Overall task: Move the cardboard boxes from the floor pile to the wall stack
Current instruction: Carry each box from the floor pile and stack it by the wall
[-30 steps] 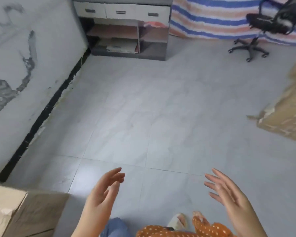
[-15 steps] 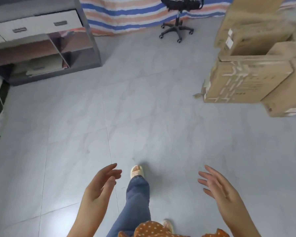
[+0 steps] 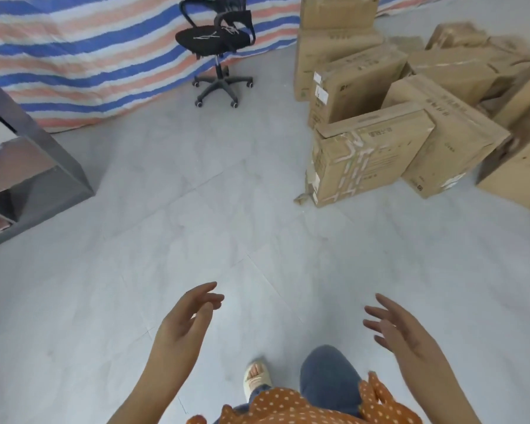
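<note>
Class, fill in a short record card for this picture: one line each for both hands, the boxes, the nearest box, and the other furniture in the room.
left hand: open, holds nothing
right hand: open, holds nothing
cardboard boxes: piled on the floor, upper right
nearest box: taped, at the front of the pile, apart from both hands
office chair: black, before a striped tarp
shelf unit: grey, left edge

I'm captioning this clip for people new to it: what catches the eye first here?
The jumbled pile of cardboard boxes at upper right on the grey floor. Next, a black office chair before a striped tarp at the top, and the empty left hand and right hand spread below.
</note>
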`<action>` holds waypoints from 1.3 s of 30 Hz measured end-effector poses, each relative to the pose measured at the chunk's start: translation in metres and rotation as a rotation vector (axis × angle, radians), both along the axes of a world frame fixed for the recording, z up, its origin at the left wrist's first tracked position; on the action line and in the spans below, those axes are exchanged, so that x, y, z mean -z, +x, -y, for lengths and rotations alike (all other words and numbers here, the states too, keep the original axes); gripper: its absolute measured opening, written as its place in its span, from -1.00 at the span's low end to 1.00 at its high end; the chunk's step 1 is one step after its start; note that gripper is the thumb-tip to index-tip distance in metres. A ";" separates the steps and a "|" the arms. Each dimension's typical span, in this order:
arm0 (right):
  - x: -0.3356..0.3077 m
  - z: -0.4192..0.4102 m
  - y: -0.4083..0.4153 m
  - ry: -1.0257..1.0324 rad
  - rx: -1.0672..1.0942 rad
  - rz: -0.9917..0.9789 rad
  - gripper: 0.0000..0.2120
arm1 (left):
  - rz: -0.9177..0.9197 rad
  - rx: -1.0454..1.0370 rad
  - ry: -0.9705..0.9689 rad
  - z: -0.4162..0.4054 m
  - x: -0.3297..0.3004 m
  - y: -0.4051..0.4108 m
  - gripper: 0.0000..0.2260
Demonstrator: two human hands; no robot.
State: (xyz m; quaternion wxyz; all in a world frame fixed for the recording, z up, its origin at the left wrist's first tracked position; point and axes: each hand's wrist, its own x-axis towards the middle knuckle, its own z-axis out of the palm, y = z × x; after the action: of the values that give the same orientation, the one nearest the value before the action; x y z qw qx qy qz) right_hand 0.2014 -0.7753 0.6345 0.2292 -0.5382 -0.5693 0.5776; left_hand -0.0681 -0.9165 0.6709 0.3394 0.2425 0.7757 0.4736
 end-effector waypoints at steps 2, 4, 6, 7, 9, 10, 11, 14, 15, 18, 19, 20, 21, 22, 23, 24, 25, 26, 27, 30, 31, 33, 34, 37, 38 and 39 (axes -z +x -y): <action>-0.001 -0.021 -0.011 -0.015 0.068 -0.004 -0.67 | 0.013 0.064 -0.006 -0.037 0.001 -0.015 -0.72; 0.000 -0.047 -0.022 -0.032 0.126 0.003 -0.68 | 0.021 0.115 -0.004 -0.077 0.005 -0.028 -0.72; 0.003 -0.080 -0.034 -0.051 0.161 -0.002 -0.70 | 0.025 0.147 0.000 -0.118 0.010 -0.038 -0.72; 0.004 -0.099 -0.041 -0.058 0.162 -0.005 -0.71 | 0.021 0.155 0.003 -0.140 0.012 -0.043 -0.72; 0.004 -0.144 -0.054 -0.058 0.142 -0.004 -0.72 | 0.010 0.147 0.010 -0.183 0.017 -0.052 -0.73; 0.003 -0.169 -0.060 -0.049 0.126 0.000 -0.72 | 0.008 0.133 0.014 -0.205 0.019 -0.056 -0.73; 0.001 -0.195 -0.065 -0.040 0.109 0.004 -0.71 | 0.009 0.115 0.016 -0.228 0.020 -0.059 -0.73; -0.008 -0.273 -0.077 -0.012 0.081 0.015 -0.70 | 0.029 0.078 0.037 -0.296 0.018 -0.067 -0.72; -0.010 -0.297 -0.082 -0.008 0.074 0.021 -0.70 | 0.033 0.072 0.044 -0.319 0.017 -0.069 -0.71; -0.012 -0.360 -0.094 -0.025 0.045 0.031 -0.69 | 0.037 0.076 0.042 -0.380 0.019 -0.078 -0.71; -0.011 -0.376 -0.099 -0.036 0.042 0.033 -0.69 | 0.042 0.079 0.040 -0.397 0.019 -0.082 -0.71; -0.011 -0.390 -0.104 -0.044 0.046 0.034 -0.69 | 0.047 0.083 0.035 -0.413 0.019 -0.086 -0.71; -0.009 -0.403 -0.109 -0.054 0.057 0.035 -0.68 | 0.051 0.089 0.025 -0.427 0.020 -0.092 -0.70; -0.007 -0.415 -0.115 -0.067 0.072 0.039 -0.68 | 0.056 0.097 0.009 -0.442 0.022 -0.098 -0.69; -0.005 -0.426 -0.120 -0.080 0.090 0.044 -0.68 | 0.060 0.108 -0.008 -0.456 0.025 -0.106 -0.69; -0.003 -0.436 -0.126 -0.091 0.114 0.045 -0.68 | 0.061 0.121 -0.021 -0.471 0.029 -0.115 -0.69; 0.001 -0.448 -0.132 -0.097 0.143 0.041 -0.68 | 0.060 0.138 -0.030 -0.487 0.032 -0.125 -0.68; 0.005 -0.460 -0.139 -0.100 0.178 0.038 -0.68 | 0.060 0.160 -0.037 -0.505 0.036 -0.136 -0.68; 0.009 -0.472 -0.146 -0.100 0.216 0.035 -0.67 | 0.058 0.188 -0.044 -0.524 0.040 -0.147 -0.68; 0.019 -0.508 -0.173 -0.094 0.354 0.017 -0.68 | 0.049 0.280 -0.051 -0.587 0.047 -0.187 -0.69; 0.022 -0.519 -0.183 -0.096 0.403 0.010 -0.68 | 0.047 0.313 -0.050 -0.610 0.048 -0.201 -0.70; 0.024 -0.541 -0.202 -0.108 0.486 -0.011 -0.70 | 0.039 0.366 -0.048 -0.652 0.045 -0.229 -0.72; 0.023 -0.552 -0.212 -0.107 0.519 -0.021 -0.70 | 0.033 0.387 -0.041 -0.673 0.043 -0.242 -0.73; 0.027 -0.586 -0.236 -0.131 0.589 -0.023 -0.69 | 0.043 0.478 -0.058 -0.732 0.045 -0.272 -0.72; 0.031 -0.597 -0.243 -0.148 0.618 -0.028 -0.69 | 0.048 0.518 -0.084 -0.752 0.049 -0.279 -0.71; 0.037 -0.608 -0.248 -0.173 0.650 -0.040 -0.70 | 0.051 0.559 -0.119 -0.772 0.057 -0.284 -0.71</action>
State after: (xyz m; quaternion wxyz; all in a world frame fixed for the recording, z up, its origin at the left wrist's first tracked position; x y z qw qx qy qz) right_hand -0.0463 -0.1672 0.5972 0.3660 -0.6978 -0.3121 0.5308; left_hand -0.3517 -0.1449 0.6144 0.4899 0.4145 0.6963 0.3215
